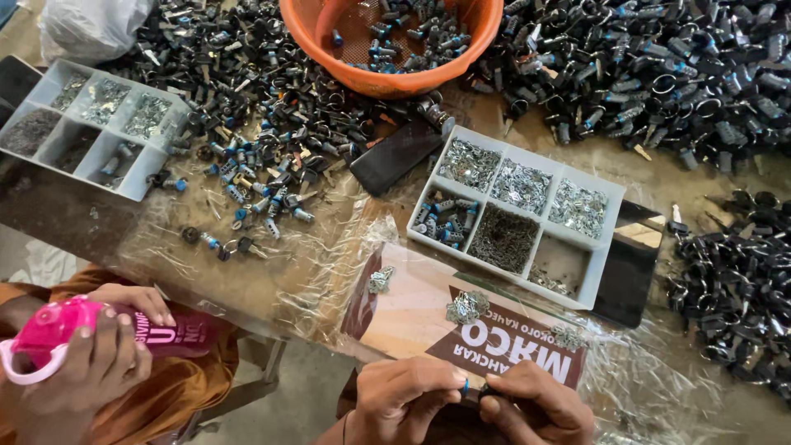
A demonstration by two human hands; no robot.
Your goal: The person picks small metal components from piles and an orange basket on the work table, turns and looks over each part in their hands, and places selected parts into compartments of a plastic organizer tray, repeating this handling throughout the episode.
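Observation:
My left hand [408, 397] and my right hand [537, 409] meet at the bottom edge of the view, over the near side of the table. Between their fingertips they pinch a small lock part [471, 386]: its blue tip is at my left fingers and its dark end at my right fingers. Most of the part is hidden by the fingers. Just beyond my hands lies a printed cardboard sheet [428, 313] with three small heaps of silvery metal pieces [466, 307] on it. A white compartment tray [611, 222] with more small metal pieces and blue-tipped parts stands behind it.
An orange basin [482, 33] with lock parts sits at the back. Heaps of black lock parts [659, 74] cover the back and right. A second white tray [140, 177] is at the left. Another person's hands [99, 363] hold a pink bottle [62, 325] at bottom left.

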